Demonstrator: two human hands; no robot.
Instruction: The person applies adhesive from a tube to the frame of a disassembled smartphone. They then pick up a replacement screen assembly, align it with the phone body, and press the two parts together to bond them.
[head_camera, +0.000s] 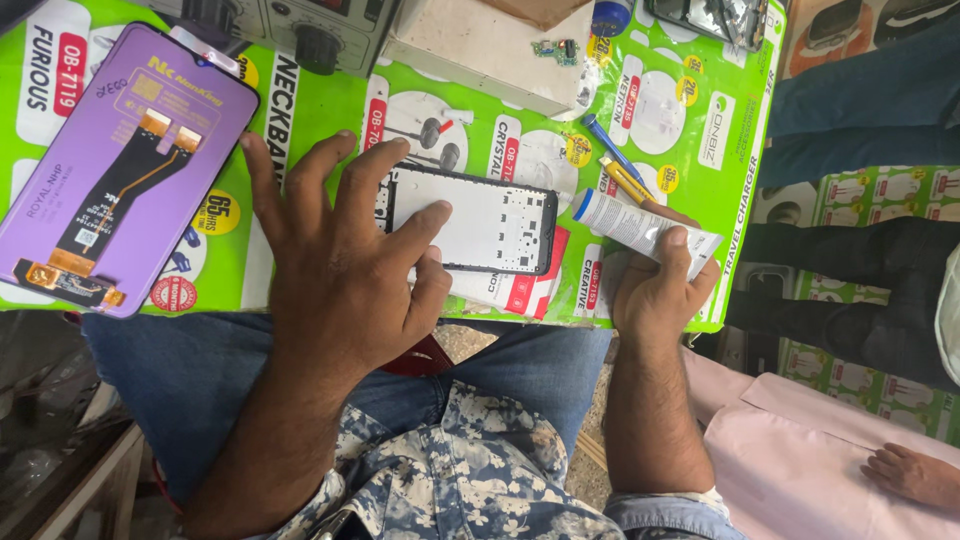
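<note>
A white phone frame with a black rim (480, 226) lies flat on the green printed table cover (250, 250). My left hand (335, 260) rests spread over its left end, the forefinger pressing on the white surface. My right hand (655, 285) grips a white glue tube with a blue cap (640, 222), its cap end pointing at the frame's right edge. A purple replacement screen with an orange-black flex cable (115, 170) lies face down to the left of my left hand.
A blue-handled and a yellow-handled tool (615, 160) lie behind the tube. A white box (480, 45) with a small circuit board, a grey power unit with knobs (300, 30) and an opened phone (715, 18) stand at the back. Another person's hand (915, 475) and legs are at right.
</note>
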